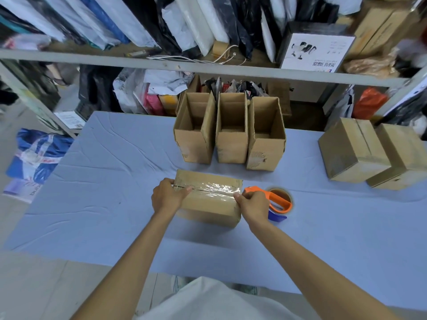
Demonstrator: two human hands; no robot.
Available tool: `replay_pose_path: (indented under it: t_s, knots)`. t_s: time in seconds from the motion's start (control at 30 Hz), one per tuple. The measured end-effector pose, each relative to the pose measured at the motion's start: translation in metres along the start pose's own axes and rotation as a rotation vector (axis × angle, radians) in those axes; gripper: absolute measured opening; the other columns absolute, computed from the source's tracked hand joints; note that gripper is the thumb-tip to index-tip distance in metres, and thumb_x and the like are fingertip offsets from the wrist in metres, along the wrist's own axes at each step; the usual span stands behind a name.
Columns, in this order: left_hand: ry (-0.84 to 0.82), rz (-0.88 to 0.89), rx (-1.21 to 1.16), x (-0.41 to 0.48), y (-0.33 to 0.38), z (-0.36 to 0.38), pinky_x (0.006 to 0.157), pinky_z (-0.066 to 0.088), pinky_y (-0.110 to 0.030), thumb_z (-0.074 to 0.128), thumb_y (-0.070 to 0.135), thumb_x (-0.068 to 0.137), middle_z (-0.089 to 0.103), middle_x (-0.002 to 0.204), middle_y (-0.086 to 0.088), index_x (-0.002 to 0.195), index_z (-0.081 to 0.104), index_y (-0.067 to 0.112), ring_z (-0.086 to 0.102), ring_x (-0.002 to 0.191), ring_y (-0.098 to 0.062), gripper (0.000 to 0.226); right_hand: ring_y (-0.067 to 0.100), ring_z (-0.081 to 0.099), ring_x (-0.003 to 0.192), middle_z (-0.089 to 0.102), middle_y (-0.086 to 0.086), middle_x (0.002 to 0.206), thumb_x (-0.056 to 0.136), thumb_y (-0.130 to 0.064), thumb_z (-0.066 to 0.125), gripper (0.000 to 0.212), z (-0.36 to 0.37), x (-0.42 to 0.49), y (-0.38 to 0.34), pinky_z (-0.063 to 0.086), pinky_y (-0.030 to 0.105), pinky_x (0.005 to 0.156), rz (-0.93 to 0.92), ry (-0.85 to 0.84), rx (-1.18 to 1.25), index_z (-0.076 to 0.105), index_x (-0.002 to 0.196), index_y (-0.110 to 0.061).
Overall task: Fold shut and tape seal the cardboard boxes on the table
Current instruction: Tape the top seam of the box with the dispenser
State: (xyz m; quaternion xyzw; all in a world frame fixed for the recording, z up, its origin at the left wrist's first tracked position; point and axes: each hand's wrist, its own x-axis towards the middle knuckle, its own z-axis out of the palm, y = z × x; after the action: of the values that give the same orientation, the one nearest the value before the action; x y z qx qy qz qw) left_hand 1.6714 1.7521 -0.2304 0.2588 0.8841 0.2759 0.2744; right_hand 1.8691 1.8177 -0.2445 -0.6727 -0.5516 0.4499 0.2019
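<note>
Taped box (208, 205), one, three open boxes (231, 139), two sealed boxes (353, 153)

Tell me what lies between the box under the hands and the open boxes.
Head view: only bare blue tablecloth between taped box and open boxes.

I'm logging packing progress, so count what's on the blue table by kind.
Open boxes: 3
Closed boxes: 3
Tape dispenser: 1
Total: 7
</note>
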Motion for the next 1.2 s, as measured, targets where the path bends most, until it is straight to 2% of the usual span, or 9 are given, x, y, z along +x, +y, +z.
replay_pose_path:
  t_s: [0.17, 0.27, 0.4, 0.5, 0.63, 0.87, 0.97, 1.03, 1.2]
  knots:
    - [-0.009, 0.007, 0.019, 0.000, 0.000, -0.002, 0.090, 0.042, -0.035, 0.078, 0.046, 0.075, 0.064, 0.117, -0.010, 0.117, 0.061, 0.009, 0.056, 0.113, -0.030, 0.058, 0.024, 0.040, 0.062, 0.039, 0.003, 0.056, 0.091, -0.029, 0.061, 0.046, 0.003, -0.002, -0.003, 0.026, 0.033, 0.055, -0.055, -0.090, -0.137, 0.040, 0.055, -0.011]
    - [0.000, 0.023, 0.001, 0.001, 0.003, -0.007, 0.091, 0.047, -0.037, 0.076, 0.043, 0.077, 0.067, 0.112, -0.009, 0.114, 0.066, 0.008, 0.057, 0.111, -0.030, 0.052, 0.020, 0.032, 0.055, 0.034, 0.006, 0.050, 0.088, -0.026, 0.067, 0.048, -0.006, 0.000, 0.002, 0.024, 0.033, 0.054, -0.182, -0.072, -0.147, 0.043, 0.050, -0.008]
    - [0.016, 0.048, -0.004, 0.001, 0.003, -0.010, 0.084, 0.050, -0.037, 0.075, 0.036, 0.080, 0.071, 0.092, -0.009, 0.095, 0.073, 0.006, 0.063, 0.098, -0.032, 0.033, 0.018, 0.022, 0.057, 0.026, 0.007, 0.053, 0.084, -0.022, 0.071, 0.050, -0.011, 0.004, -0.007, 0.019, 0.033, 0.052, -0.169, -0.096, -0.151, 0.036, 0.050, -0.008]
    - [0.038, 0.018, -0.018, -0.001, 0.003, -0.011, 0.080, 0.045, -0.033, 0.078, 0.031, 0.080, 0.069, 0.089, -0.008, 0.091, 0.071, 0.005, 0.061, 0.094, -0.029, 0.029, 0.017, 0.025, 0.049, 0.027, 0.003, 0.047, 0.083, -0.032, 0.072, 0.055, -0.008, 0.005, -0.013, 0.018, 0.030, 0.049, -0.114, -0.071, -0.147, 0.034, 0.050, -0.010]
    - [0.013, -0.012, -0.027, 0.000, 0.004, -0.016, 0.075, 0.040, -0.029, 0.079, 0.026, 0.079, 0.061, 0.082, -0.003, 0.085, 0.067, 0.008, 0.055, 0.084, -0.023, 0.022, 0.019, 0.031, 0.051, 0.038, 0.015, 0.048, 0.081, -0.031, 0.074, 0.050, -0.007, 0.010, -0.010, 0.025, 0.031, 0.052, -0.121, -0.071, -0.130, 0.050, 0.053, 0.003]
    - [0.022, -0.022, -0.040, 0.007, 0.004, -0.017, 0.081, 0.050, -0.034, 0.071, 0.014, 0.083, 0.071, 0.080, -0.008, 0.077, 0.070, 0.005, 0.065, 0.087, -0.028, 0.011, 0.024, 0.039, 0.052, 0.041, 0.013, 0.046, 0.080, -0.018, 0.073, 0.053, -0.010, 0.021, -0.014, 0.033, 0.033, 0.057, -0.104, -0.077, -0.151, 0.038, 0.041, -0.008]
    - [0.016, -0.027, -0.027, 0.010, 0.003, -0.018, 0.080, 0.051, -0.036, 0.073, 0.014, 0.082, 0.070, 0.078, -0.009, 0.075, 0.069, 0.001, 0.064, 0.079, -0.027, 0.015, 0.030, 0.054, 0.050, 0.052, 0.019, 0.049, 0.075, -0.029, 0.070, 0.043, -0.011, 0.023, -0.015, 0.045, 0.040, 0.055, -0.101, -0.075, -0.161, 0.048, 0.047, -0.005]
    - [0.005, -0.029, -0.013, 0.010, 0.002, -0.019, 0.075, 0.051, -0.035, 0.075, 0.016, 0.082, 0.068, 0.076, -0.009, 0.075, 0.068, 0.003, 0.062, 0.075, -0.027, 0.016, 0.032, 0.064, 0.053, 0.061, 0.019, 0.052, 0.078, -0.041, 0.070, 0.050, -0.014, 0.022, -0.016, 0.050, 0.038, 0.057, -0.122, -0.084, -0.169, 0.051, 0.048, -0.005]
    - [0.012, -0.030, -0.035, 0.010, 0.001, -0.018, 0.073, 0.051, -0.035, 0.072, 0.012, 0.082, 0.066, 0.064, -0.003, 0.074, 0.069, -0.002, 0.066, 0.080, -0.032, 0.016, 0.026, 0.047, 0.051, 0.048, 0.009, 0.050, 0.091, -0.032, 0.063, 0.050, -0.013, 0.018, -0.017, 0.031, 0.032, 0.048, -0.261, -0.089, -0.349, 0.043, 0.053, -0.008]
